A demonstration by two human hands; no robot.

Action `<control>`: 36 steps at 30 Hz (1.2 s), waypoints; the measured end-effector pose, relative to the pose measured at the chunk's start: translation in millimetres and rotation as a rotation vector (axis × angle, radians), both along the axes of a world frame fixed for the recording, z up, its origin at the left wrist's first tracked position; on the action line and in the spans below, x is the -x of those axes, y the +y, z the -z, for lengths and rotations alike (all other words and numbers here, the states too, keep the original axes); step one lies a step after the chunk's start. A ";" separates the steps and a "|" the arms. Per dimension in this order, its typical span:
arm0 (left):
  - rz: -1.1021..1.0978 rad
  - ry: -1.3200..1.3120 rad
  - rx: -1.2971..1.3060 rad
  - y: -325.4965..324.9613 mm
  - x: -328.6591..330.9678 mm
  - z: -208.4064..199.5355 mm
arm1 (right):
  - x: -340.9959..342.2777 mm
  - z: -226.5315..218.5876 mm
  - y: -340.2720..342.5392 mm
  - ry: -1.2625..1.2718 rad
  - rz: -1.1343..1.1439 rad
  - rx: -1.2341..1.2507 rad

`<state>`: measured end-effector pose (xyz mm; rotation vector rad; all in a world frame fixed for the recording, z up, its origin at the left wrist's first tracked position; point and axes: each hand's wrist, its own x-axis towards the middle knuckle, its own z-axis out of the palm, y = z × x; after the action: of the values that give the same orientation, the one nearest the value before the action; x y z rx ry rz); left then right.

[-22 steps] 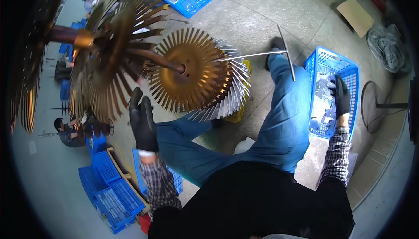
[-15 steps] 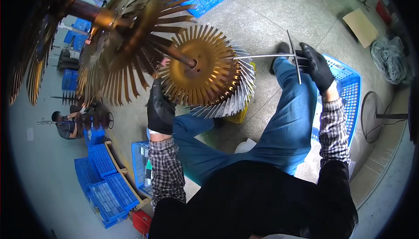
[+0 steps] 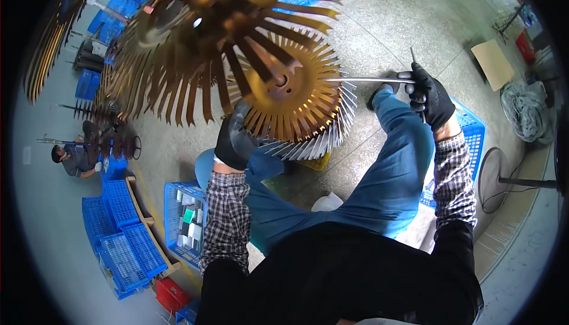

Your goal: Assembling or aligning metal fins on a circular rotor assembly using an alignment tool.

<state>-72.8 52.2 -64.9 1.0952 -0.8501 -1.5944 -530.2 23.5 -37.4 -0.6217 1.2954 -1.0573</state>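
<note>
A golden metal wheel [image 3: 264, 86] with many thin blades around its rim stands in front of me, on a rod at its hub. My right hand [image 3: 435, 101], in a black glove, is closed around the crossbar of a T-handle wrench [image 3: 370, 79]. The wrench's long shaft runs left to the wheel, near the hub; its tip is hard to make out. My left hand [image 3: 235, 141], also gloved in black, grips the wheel's lower left edge, with its fingertips partly hidden by blades. Silvery blades [image 3: 308, 148] fan out behind the golden ones.
Another large bladed wheel [image 3: 195, 70] looms close at upper left. Blue crates stand beside my left leg [image 3: 168, 221], by my right leg [image 3: 474, 141] and stacked further left [image 3: 125, 260]. A fan-like round stand [image 3: 492, 179] is at right. Another person [image 3: 74, 158] sits at far left.
My right hand's fingers have curled around the wrench's crossbar, which has turned a little. My left hand has shifted right along with the wheel, as the whole view swung slightly.
</note>
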 end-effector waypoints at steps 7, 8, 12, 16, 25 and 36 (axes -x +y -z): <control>-0.203 -0.085 0.005 5.6 18.6 -4.9 | -22.3 -17.0 7.4 0.327 0.065 0.049; -0.203 -0.129 0.082 5.1 18.1 1.5 | -21.0 -17.6 8.2 0.345 0.058 0.036; -0.212 -0.176 0.175 4.6 18.2 4.6 | -7.8 -3.1 7.4 0.482 0.019 0.079; -0.252 -0.056 -0.003 3.9 22.4 -5.4 | 3.1 23.1 4.0 0.783 -0.066 0.296; -0.178 -0.081 0.142 7.0 13.6 7.2 | -8.6 30.8 8.1 0.690 0.071 0.322; -0.204 -0.011 0.073 7.6 8.8 16.2 | -35.1 44.7 8.6 0.562 0.400 0.567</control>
<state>-81.5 59.8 -81.1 1.1027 -0.7717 -1.3800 -495.1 32.1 -82.1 -1.1791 1.6514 -1.6853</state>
